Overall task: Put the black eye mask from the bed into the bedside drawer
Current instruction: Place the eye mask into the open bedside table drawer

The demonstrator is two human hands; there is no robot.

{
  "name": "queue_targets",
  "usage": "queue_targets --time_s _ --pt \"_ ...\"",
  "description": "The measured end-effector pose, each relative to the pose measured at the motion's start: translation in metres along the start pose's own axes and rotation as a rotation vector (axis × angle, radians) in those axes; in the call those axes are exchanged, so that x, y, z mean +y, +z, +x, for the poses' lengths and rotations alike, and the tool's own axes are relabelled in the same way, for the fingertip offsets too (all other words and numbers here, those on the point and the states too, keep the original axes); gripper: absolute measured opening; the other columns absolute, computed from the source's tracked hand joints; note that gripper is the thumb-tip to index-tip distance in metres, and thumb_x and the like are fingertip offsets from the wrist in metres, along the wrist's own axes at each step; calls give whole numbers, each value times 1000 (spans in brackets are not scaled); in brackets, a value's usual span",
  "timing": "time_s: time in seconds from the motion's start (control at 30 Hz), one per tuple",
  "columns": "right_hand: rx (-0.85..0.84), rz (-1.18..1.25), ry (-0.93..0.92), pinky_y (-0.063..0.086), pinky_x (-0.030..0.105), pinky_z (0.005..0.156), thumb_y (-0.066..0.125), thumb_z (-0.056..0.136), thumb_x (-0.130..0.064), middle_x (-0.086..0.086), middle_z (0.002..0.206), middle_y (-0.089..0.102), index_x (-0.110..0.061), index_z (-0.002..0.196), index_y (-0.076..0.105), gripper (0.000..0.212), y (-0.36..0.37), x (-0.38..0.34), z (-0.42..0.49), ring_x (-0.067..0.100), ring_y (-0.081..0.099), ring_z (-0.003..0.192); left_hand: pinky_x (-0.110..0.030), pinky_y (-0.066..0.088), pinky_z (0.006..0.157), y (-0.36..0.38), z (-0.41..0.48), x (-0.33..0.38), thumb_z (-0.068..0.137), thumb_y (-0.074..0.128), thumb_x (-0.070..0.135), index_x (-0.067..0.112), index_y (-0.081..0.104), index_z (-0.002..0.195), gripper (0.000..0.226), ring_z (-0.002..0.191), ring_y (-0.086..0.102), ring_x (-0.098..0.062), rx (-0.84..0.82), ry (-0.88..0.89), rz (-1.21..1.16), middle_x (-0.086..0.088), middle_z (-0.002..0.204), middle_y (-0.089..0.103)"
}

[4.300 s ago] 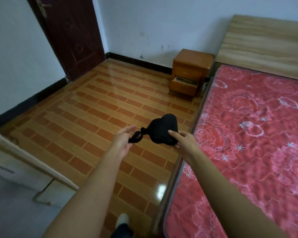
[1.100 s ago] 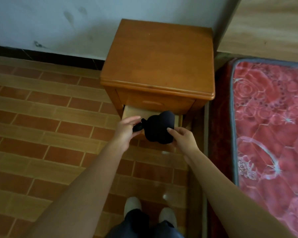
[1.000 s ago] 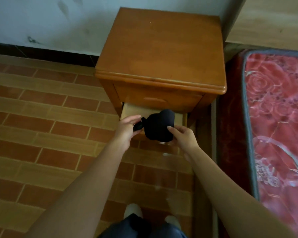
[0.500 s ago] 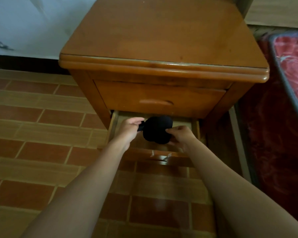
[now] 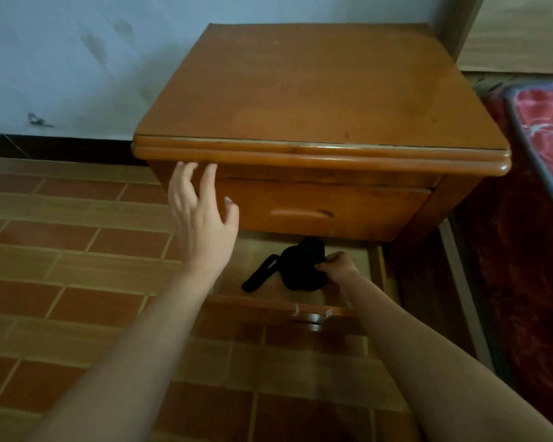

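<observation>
The step in hand looks like the setting-down: the mask is being laid in the open lower drawer of the bedside table, and what remains, by my judgement, is to let go and push the drawer shut. On the left, the tiled floor (image 5: 64, 263) runs up to the wall (image 5: 61, 59). The left hand (image 5: 201, 218) is raised and empty, fingers spread, in front of the table's left front corner just under the rim of the top; whether it touches the wood is not clear. To its right the closed upper drawer (image 5: 326, 208) overhangs the lower drawer (image 5: 377, 266), which is pulled out beneath it. The black eye mask (image 5: 300, 266) sits inside on the drawer bottom, its strap (image 5: 259, 279) trailing left. The right hand (image 5: 339, 266) is closed on the mask's right edge. The next move calls for releasing the mask and tucking the strap in clear of the drawer front (image 5: 268, 309). Farther right, the red bed (image 5: 549, 129) stands beside the bedside table (image 5: 316, 90); nothing blocks the drawer but the right arm itself.
</observation>
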State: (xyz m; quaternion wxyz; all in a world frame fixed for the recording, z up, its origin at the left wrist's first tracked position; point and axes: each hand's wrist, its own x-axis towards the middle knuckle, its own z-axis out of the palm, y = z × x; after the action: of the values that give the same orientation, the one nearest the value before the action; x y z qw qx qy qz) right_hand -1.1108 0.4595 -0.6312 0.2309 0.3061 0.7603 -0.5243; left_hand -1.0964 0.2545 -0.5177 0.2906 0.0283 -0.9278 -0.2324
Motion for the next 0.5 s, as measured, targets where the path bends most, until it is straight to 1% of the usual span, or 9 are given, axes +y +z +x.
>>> queue_targets --time_s 0.07,0.1,0.17,0.23,0.3,0.33,0.4,0.43,0.5 --pt "15 -16 10 46 46 99 60 85 -6 24 128 51 1 123 45 41 0 3 2 36 51 116 -50 32 109 1 -1 -1 84 51 12 8 47 128 44 130 37 -35 -8 55 41 -21 135 45" --pt "19 -19 12 46 46 99 60 86 -6 24 128 51 1 123 45 41 0 3 3 36 51 117 -48 35 106 1 -3 -1 83 51 11 8 48 126 43 126 40 -32 17 96 49 -20 131 48" --pt "20 -11 17 44 47 101 60 86 -5 24 130 49 1 123 44 42 -1 5 5 36 49 119 -46 39 101 -1 -7 -1 81 51 9 7 50 122 41 119 41 -26 116 156 34 -21 124 52" --pt "15 0 27 42 46 103 60 86 -4 25 132 48 2 124 43 43 -2 6 6 37 47 121 -47 38 101 -3 -5 3 80 52 8 8 47 122 43 118 37 -24 222 175 2 -22 123 51" --pt "12 6 25 43 45 102 60 85 -4 24 132 48 2 126 42 45 -2 7 6 37 47 121 -48 32 108 -5 0 8 79 53 8 10 41 128 50 125 32 -24 283 204 20 -19 132 43" --pt "13 4 19 44 44 101 60 85 -5 24 132 48 1 127 42 45 -2 8 5 36 48 120 -49 25 112 -5 3 11 80 52 7 12 37 132 54 131 28 -24 277 221 48 -17 138 38" --pt "11 -13 -4 45 43 99 60 85 -7 23 132 49 0 128 42 47 -3 9 4 36 49 119 -48 9 115 -3 9 15 80 50 7 16 29 139 63 139 18 -26 203 236 107 -16 148 31" --pt "8 -29 -14 44 42 98 61 85 -7 22 133 49 0 129 42 48 -3 9 5 36 49 120 -48 4 115 -2 12 16 80 49 8 19 26 142 66 141 14 -27 152 237 129 -15 151 28" --pt "-1 -53 -26 44 41 98 61 85 -7 22 134 49 -1 130 41 50 -3 9 6 35 49 121 -49 0 114 3 14 16 81 48 11 21 21 144 69 143 9 -26 62 229 153 -12 154 23"
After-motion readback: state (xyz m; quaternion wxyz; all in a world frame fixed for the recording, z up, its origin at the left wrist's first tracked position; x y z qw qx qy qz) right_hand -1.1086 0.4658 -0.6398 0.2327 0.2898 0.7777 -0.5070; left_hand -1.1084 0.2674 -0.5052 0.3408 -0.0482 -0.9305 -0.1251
